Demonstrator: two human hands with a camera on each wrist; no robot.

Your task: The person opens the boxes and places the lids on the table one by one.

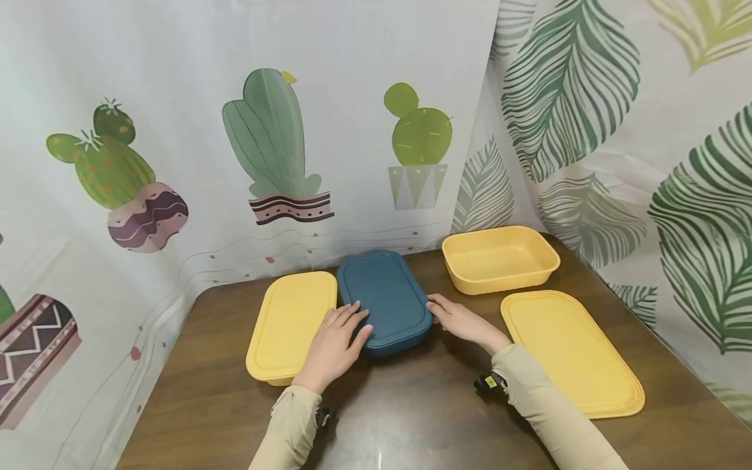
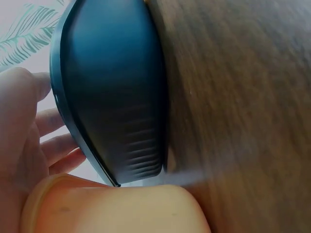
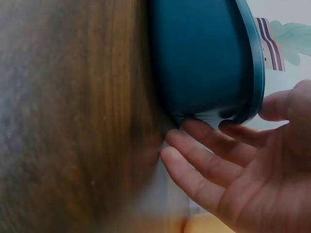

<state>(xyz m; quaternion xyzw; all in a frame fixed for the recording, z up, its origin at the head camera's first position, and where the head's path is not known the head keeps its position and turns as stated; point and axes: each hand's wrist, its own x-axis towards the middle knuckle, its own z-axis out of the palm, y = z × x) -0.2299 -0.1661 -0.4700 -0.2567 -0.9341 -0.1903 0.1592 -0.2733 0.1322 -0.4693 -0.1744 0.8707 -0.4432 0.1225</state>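
A dark blue lidded food container point(image 1: 384, 297) stands at the middle of the table's far side. My left hand point(image 1: 335, 346) lies over its left edge, with fairly straight fingers on the lid. In the left wrist view, the thumb and fingers of that hand point(image 2: 24, 131) show behind the lid's rim. At the container's right side, my right hand point(image 1: 461, 320) grips the edge. The right wrist view shows this hand's thumb point(image 3: 276, 106) at the lid's rim and its fingers point(image 3: 214, 141) against the side wall and under the rim.
Left of the blue one is a yellow lidded container point(image 1: 294, 320), partly under my left hand. An open yellow container point(image 1: 499, 261) stands at the back right. A yellow lid point(image 1: 572, 352) lies beside my right forearm on the wooden table point(image 1: 411, 418). Printed curtains point(image 1: 352, 130) hang behind.
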